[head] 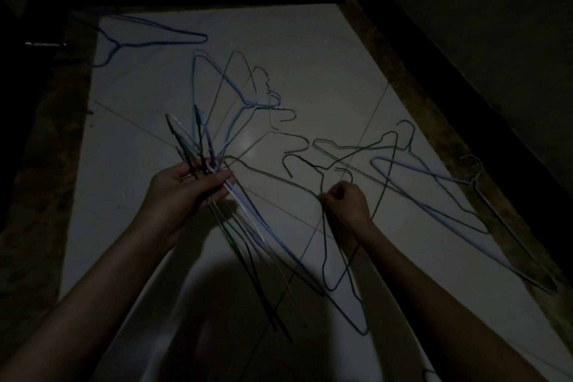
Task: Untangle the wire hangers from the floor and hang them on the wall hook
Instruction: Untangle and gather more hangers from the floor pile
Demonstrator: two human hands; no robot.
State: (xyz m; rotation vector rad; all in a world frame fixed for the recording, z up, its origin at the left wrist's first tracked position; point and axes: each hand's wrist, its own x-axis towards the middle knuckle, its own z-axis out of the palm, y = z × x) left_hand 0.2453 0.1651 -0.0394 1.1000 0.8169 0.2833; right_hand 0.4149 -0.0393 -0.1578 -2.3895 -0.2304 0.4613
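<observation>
Patience serves here: with the left hand (192,192) gripping its gathered hanger bundle (201,149), the right hand (345,200), pinching a dark wire hanger (336,285) above the tiled floor (310,49), should lift gently, unthreading crossings.

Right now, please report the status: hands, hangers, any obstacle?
Left hand grips a bundle of hangers. Right hand pinches a dark hanger. More hangers lie crossed on the floor. Wall hook not in view.
</observation>
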